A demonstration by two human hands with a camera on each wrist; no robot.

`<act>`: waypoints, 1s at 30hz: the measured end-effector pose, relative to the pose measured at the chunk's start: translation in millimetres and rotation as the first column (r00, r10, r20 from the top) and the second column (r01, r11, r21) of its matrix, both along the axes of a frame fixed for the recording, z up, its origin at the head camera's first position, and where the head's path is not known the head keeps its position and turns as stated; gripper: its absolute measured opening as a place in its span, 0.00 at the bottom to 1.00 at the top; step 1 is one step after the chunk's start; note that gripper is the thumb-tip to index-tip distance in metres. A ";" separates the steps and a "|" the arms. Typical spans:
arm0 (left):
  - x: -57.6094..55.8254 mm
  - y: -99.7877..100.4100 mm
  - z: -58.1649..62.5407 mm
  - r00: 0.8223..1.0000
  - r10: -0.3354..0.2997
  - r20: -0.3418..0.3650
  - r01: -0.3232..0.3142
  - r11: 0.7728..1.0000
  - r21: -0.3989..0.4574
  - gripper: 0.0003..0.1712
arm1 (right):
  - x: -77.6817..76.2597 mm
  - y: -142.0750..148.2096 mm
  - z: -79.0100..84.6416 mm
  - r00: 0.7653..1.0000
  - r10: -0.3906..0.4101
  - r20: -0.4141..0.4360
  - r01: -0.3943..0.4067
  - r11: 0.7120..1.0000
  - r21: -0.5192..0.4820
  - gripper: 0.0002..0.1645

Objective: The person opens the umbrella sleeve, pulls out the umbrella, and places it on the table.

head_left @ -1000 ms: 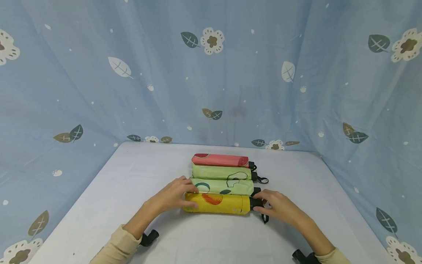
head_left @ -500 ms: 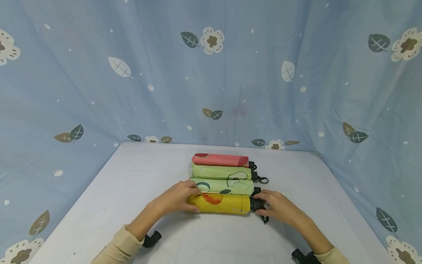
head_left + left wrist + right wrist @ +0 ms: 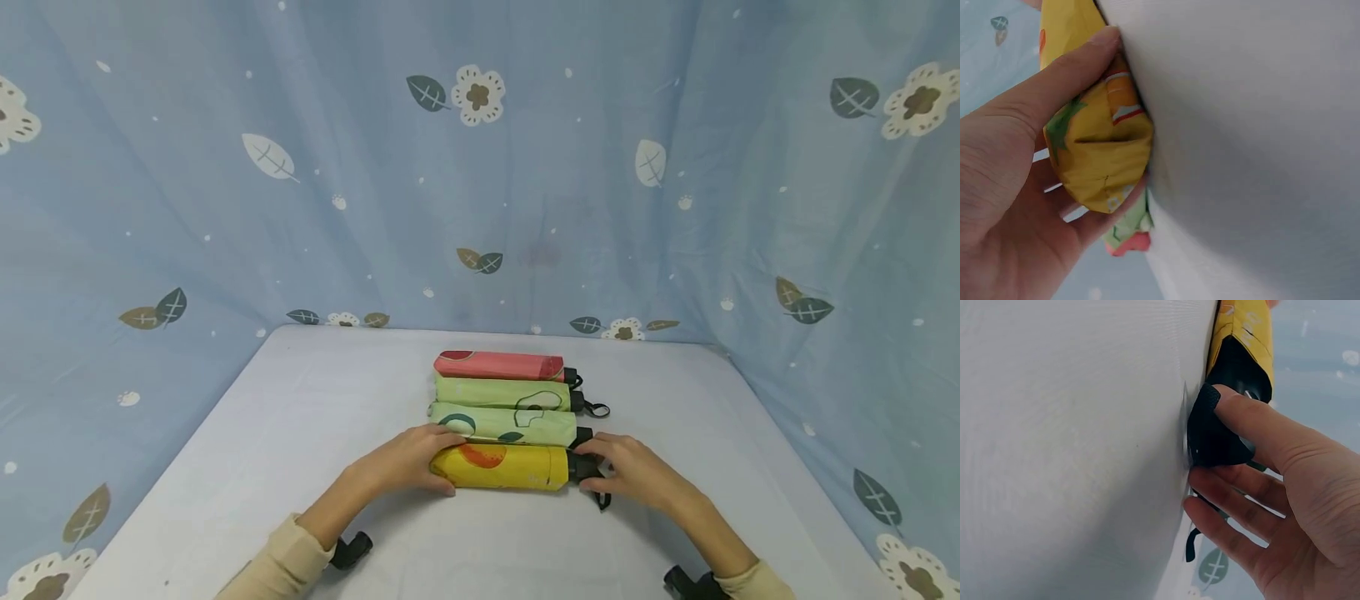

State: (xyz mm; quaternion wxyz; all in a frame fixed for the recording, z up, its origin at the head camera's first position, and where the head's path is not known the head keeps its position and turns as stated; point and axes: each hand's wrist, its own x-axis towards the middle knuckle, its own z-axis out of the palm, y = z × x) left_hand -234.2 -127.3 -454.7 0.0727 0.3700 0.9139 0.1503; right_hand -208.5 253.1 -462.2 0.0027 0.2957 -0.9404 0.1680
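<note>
A yellow folded umbrella (image 3: 517, 467) with an orange fruit print lies nearest in a row of folded umbrellas. My left hand (image 3: 412, 460) holds its left end, thumb on the near side and fingers round the far side. In the left wrist view the thumb presses the yellow cloth (image 3: 1104, 147). My right hand (image 3: 633, 471) is at the other end, with thumb and fingers about the black handle (image 3: 1216, 434). A black wrist strap (image 3: 602, 500) hangs from that handle. Just behind lies a pale green umbrella (image 3: 495, 423).
Farther back lie another green umbrella (image 3: 487, 393) with an avocado outline and a red one (image 3: 502, 365), side by side, handles to the right. All rest on a white-covered table (image 3: 337, 367). A blue patterned curtain (image 3: 337, 275) borders the table's back and sides.
My left hand has shifted slightly right and nearer, its fingers leaving the pale green umbrella's end and closing round the yellow umbrella's end. My right hand has barely moved at the handle.
</note>
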 end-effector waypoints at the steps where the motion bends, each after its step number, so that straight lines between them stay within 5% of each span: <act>1: -0.5 0.8 0.7 1.000 0.001 0.007 -0.001 1.000 -0.004 0.42 | 0.0 0.0 0.0 1.000 -0.003 0.000 0.003 1.000 0.000 0.25; 10: -6.3 2.7 2.1 0.999 -0.034 0.017 0.035 0.997 -0.062 0.37 | -0.1 -0.9 0.8 1.000 -0.010 0.016 0.009 1.000 0.011 0.26; 21: -9.3 -2.2 3.5 0.997 -0.079 -0.001 0.079 0.997 0.018 0.33 | -0.9 -0.7 3.0 0.999 0.036 0.026 -0.036 0.999 -0.020 0.25; 30: -13.6 -6.1 11.6 0.998 -0.051 0.031 0.046 0.991 0.126 0.31 | -4.8 2.4 8.6 0.996 0.046 0.075 -0.029 0.977 -0.212 0.26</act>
